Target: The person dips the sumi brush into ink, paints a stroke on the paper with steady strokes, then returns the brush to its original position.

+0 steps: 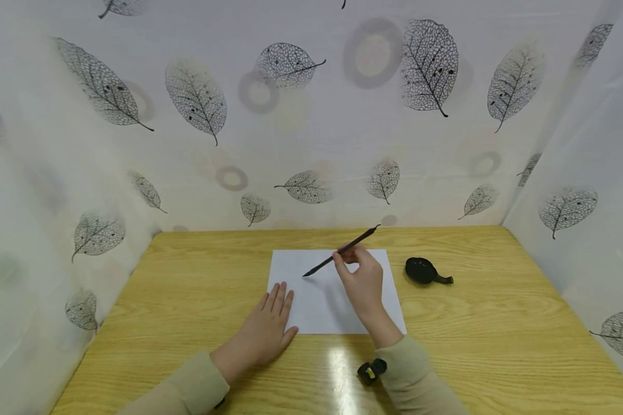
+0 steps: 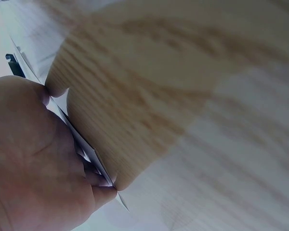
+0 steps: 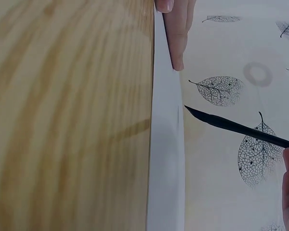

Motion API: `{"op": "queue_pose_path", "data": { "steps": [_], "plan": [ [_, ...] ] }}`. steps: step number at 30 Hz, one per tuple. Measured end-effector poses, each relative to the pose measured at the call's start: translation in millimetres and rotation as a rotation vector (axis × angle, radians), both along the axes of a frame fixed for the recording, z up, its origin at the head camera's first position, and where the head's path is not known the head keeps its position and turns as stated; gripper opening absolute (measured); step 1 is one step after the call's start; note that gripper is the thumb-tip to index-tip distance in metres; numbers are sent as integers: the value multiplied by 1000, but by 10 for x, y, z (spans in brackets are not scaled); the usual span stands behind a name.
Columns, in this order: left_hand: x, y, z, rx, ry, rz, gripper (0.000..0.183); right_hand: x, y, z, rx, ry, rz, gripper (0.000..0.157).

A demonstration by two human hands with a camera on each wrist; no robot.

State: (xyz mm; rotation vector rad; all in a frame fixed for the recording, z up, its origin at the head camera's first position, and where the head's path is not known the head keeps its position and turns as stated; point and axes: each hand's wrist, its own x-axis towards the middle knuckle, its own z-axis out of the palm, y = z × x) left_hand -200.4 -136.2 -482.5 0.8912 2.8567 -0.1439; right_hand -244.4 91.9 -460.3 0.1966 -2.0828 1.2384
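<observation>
A white sheet of paper (image 1: 311,314) lies on the wooden table. My left hand (image 1: 267,328) rests palm down at its left edge, fingers extended onto the sheet. A dark-handled writing brush (image 1: 320,267) is pinched between the thumb and fingers of my right hand (image 1: 364,283), over the paper's right half. The brush slants, its black tip low toward the left and its hanging loop up at the right. In the right wrist view the brush tip (image 3: 195,113) stands a little apart from the sheet. From the left wrist, the fingertips are partly hidden behind the palm.
Right of the paper sits a small black dish (image 1: 420,271) with a short handle. The wooden table (image 1: 202,288) reaches back to a pale curtain (image 1: 332,132) printed with leaves, which also hangs at both sides. A black wrist device (image 1: 370,372) is at the right cuff.
</observation>
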Motion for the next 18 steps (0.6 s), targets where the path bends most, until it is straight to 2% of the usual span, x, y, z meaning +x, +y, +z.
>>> {"op": "queue_pose_path", "data": {
  "steps": [14, 18],
  "plan": [
    [0, -4, -36, 3, 21, 5, 74, -15, -75, -21, 19, 16, 1, 11],
    [-6, -5, -42, 4, 27, 4, 74, -24, -75, -40, 48, -7, 0, 11]
  ]
}}
